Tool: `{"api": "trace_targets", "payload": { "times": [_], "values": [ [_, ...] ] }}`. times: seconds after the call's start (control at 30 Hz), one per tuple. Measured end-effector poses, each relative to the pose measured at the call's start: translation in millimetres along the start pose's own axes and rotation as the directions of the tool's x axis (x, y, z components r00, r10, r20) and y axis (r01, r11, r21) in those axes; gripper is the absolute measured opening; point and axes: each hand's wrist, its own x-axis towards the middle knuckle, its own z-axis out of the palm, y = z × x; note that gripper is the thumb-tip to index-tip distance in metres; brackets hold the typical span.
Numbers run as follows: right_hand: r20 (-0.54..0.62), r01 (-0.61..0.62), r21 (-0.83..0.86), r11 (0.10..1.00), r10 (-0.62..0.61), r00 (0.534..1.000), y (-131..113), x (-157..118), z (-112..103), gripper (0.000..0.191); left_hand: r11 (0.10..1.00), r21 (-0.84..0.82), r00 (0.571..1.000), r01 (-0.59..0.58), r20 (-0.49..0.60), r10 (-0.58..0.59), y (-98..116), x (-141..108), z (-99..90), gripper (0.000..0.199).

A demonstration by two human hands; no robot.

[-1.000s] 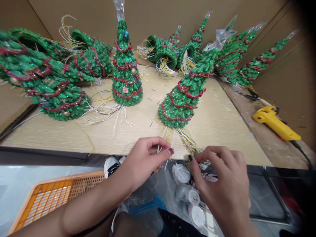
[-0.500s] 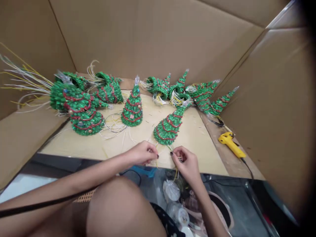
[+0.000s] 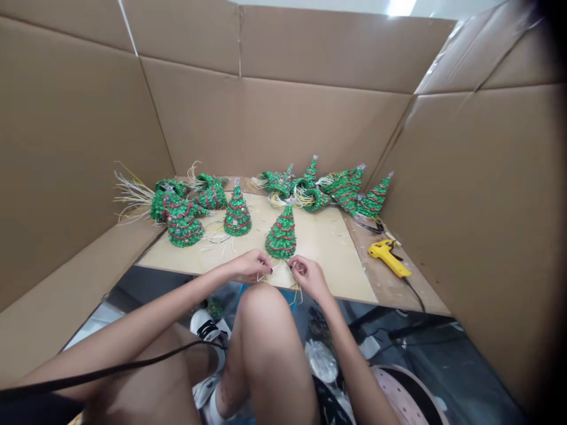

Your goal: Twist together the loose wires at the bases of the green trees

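In front of me a green beaded Christmas tree (image 3: 282, 236) with red garlands stands upright on the pale board (image 3: 328, 260). Thin white and yellow strands come out from under its base toward my hands. My left hand (image 3: 254, 265) is closed in a pinch on some of these strands, just left of the base. On the right, my right hand (image 3: 307, 274) pinches other strands near the base, their ends hanging below the fingers. A second decorated tree (image 3: 237, 215) stands farther left, with loose strands spread beside it.
More trees (image 3: 181, 224) stand or lie at the left, trailing long strands. Several others (image 3: 348, 189) lie along the back. A yellow glue gun (image 3: 390, 258) rests at the right edge, near dark-handled pliers (image 3: 371, 225). Cardboard walls (image 3: 283, 124) enclose the board.
My view has tilted up and shifted, showing more of the cardboard walls and my legs. The front tree stands more upright in view. Both hands still pinch strands at its base.
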Motion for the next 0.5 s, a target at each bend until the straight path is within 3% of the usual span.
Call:
{"api": "trace_targets", "payload": {
  "times": [0.2, 0.5],
  "values": [
    [-0.031, 0.001, -0.092, 0.996, -0.004, 1.0, -5, -5, 0, 0.022, 1.0, 0.003, 1.0, 0.013, 0.002, -0.013, -9, 0, 2.2, 0.026],
    [-0.089, -0.116, -0.393, 0.912, 0.088, 0.992, -36, -23, 0, 0.014, 0.994, 0.052, 0.995, -0.099, -0.004, 0.1, -2, 4, 19.2, 0.022]
  ]
}}
